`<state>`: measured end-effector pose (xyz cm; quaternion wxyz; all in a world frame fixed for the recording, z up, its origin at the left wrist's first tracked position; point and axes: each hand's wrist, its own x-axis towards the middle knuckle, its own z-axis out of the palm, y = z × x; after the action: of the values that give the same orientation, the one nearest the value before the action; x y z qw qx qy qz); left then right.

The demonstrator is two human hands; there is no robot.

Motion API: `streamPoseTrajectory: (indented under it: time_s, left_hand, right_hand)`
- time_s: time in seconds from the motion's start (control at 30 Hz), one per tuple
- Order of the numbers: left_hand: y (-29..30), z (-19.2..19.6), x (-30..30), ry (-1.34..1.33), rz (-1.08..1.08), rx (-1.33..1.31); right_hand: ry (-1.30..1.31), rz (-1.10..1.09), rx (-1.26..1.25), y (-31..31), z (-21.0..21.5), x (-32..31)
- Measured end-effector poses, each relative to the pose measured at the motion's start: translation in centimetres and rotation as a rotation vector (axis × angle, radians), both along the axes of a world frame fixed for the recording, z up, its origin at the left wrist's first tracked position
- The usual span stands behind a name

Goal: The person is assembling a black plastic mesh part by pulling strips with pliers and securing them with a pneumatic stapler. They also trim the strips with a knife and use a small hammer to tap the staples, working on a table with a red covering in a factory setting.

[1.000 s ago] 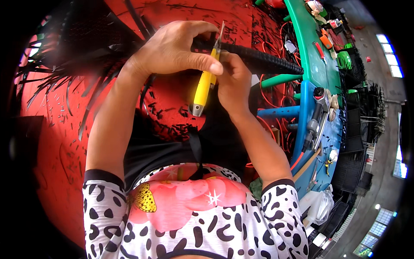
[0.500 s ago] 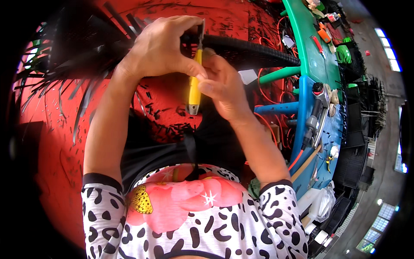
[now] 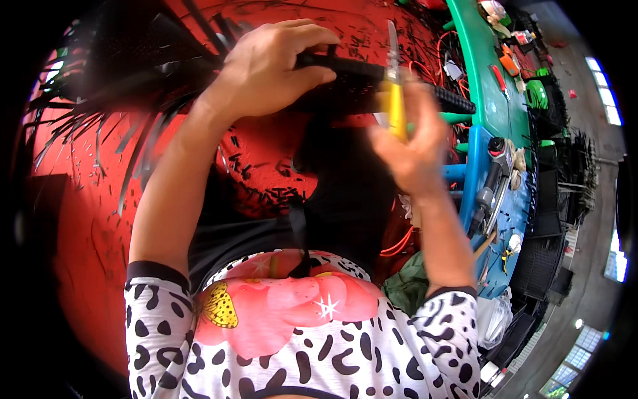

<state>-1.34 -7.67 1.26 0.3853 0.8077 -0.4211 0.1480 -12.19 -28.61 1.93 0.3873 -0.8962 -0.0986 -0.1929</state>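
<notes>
Over a scrap-strewn red floor [image 3: 86, 219], beside tool-laden green and blue plastic surfaces [image 3: 476, 73], the left hand [image 3: 266, 73] spreads at a black woven bar [image 3: 359, 68], the right hand [image 3: 419, 146] gripping a yellow-handled knife [image 3: 397, 113].

Room opens between the left hand [image 3: 264, 72] and right hand [image 3: 419, 143] — a black ribbed bar [image 3: 362, 68] crossing its far side.

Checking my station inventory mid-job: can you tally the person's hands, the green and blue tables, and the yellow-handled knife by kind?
Hands: 2 (left hand, right hand)
Tables: 2 (green table, blue table)
Knives: 1 (yellow-handled knife)
Total: 5
</notes>
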Motion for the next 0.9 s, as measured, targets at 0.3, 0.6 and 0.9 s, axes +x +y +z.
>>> streamPoseTrajectory:
  time_s: [0.3, 0.6, 0.9]
  left_hand:
    - [0.0, -0.1, 0.0, 0.004, 0.067, -0.043]
    - [0.3, 0.4, -0.5, -0.063, 0.008, -0.077]
    - [0.8, 0.7, -0.1, 0.106, -0.184, -0.115]
  right_hand:
    - [-0.146, 0.231, -0.744, -3.6, 3.8, 2.9]
    - [-0.223, 0.360, -0.862, -2.7, 4.5, 5.3]
    - [-0.229, 0.359, -0.878, -3.8, 3.0, 5.6]
